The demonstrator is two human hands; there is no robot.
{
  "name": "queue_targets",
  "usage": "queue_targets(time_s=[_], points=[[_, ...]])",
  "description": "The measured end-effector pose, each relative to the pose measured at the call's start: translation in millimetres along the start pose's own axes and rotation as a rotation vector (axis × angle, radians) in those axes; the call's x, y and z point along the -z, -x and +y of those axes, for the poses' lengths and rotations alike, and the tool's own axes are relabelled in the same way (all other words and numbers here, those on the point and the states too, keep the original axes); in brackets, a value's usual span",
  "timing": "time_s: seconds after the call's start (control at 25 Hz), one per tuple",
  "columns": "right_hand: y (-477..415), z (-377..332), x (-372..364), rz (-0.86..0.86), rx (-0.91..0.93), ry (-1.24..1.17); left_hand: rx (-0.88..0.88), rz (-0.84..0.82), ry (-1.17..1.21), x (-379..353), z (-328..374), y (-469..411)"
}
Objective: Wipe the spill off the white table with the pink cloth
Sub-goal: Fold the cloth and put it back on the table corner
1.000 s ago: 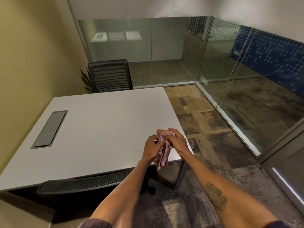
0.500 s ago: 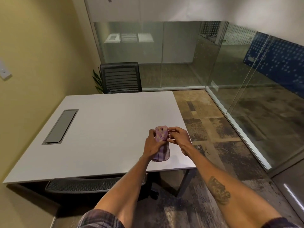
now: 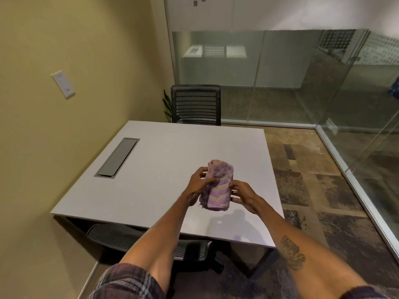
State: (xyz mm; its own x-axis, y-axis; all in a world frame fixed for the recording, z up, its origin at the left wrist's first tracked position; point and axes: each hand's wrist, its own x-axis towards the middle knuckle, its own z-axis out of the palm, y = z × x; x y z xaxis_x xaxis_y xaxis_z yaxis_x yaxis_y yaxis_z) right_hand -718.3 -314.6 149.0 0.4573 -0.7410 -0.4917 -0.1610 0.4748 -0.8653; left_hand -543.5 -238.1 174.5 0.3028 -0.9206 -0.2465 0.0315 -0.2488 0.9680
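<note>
A pink and purple patterned cloth (image 3: 218, 186), folded into a long pad, is held in the air above the near right part of the white table (image 3: 164, 169). My left hand (image 3: 199, 186) grips its left edge, thumb on top. My right hand (image 3: 243, 195) holds its lower right edge with the fingertips. The cloth is not touching the tabletop. I see no clear spill on the table; a faint sheen lies near the front edge below my hands.
A grey cable hatch (image 3: 117, 157) is set into the table's left side. One black mesh chair (image 3: 195, 104) stands at the far end, another (image 3: 133, 238) is tucked under the near edge. Yellow wall on the left, glass partitions (image 3: 302, 78) behind and right.
The cloth has gone from a bunched, hanging wad near the table's right edge to a folded pad held flatter between both hands. The view has shifted right, so the table sits more central.
</note>
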Motion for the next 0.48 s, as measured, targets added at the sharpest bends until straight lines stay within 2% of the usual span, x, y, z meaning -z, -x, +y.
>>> queue_targets(time_s=[0.32,0.48], points=[[-24.6,-2.2,-71.6,-0.069,-0.005,0.105,0.028,0.249,-0.192,71.9,-10.7,9.2],[-36.2,2.4,-118.3,-0.087,-0.027,0.122,0.072,0.297,-0.251,112.1,-14.2,11.7]])
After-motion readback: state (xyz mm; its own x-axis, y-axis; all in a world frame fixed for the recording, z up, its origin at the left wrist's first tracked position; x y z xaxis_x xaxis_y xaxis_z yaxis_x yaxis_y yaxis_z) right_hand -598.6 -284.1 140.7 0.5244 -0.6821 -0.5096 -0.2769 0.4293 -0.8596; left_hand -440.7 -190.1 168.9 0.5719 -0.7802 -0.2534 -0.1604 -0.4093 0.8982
